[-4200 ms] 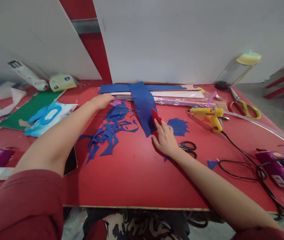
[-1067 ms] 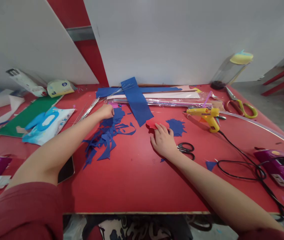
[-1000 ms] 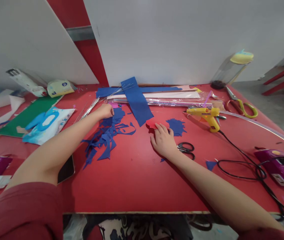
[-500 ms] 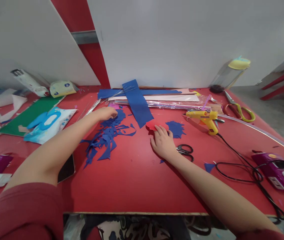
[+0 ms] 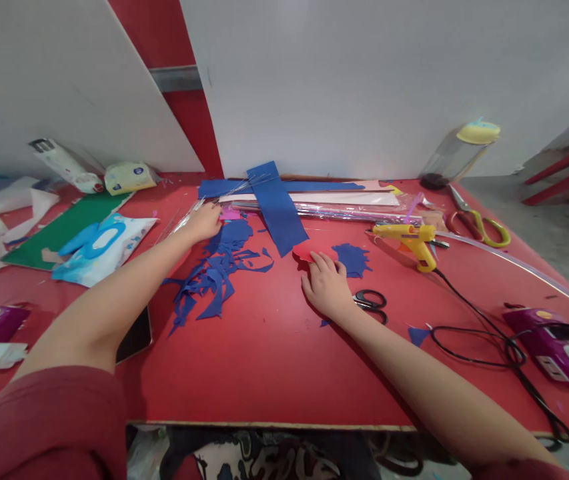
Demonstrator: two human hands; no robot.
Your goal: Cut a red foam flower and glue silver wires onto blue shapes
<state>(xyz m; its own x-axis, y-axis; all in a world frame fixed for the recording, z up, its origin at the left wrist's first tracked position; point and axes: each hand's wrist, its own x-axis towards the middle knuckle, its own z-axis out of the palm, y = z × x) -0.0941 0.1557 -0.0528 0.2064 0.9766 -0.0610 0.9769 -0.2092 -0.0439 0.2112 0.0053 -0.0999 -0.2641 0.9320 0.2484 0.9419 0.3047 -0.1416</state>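
My left hand (image 5: 205,221) reaches to the far middle of the red table (image 5: 274,360), its fingers pinched on a bundle of thin silvery wires (image 5: 183,221) that fan out toward the blue paper strip (image 5: 277,208). It sits just above a heap of blue paper scraps (image 5: 218,268). My right hand (image 5: 327,285) lies flat, fingers stretched, with its fingertips resting on a small red paper cut-out (image 5: 307,250). Just right of that cut-out lies a jagged blue cut-out (image 5: 353,258). Black scissors (image 5: 373,303) lie beside my right wrist.
A yellow glue gun (image 5: 408,234) with its black cord (image 5: 479,320) lies right of centre, and yellow-handled scissors (image 5: 481,224) lie beyond it. Purple devices (image 5: 557,339) sit at both table ends. A phone (image 5: 137,335), wipes pack (image 5: 98,241) and green sheet (image 5: 59,227) lie left.
Four seconds ago my right hand held the red cut-out upright; it now lies flat under my fingertips. My left hand has drawn the wire bundle slightly left and away.
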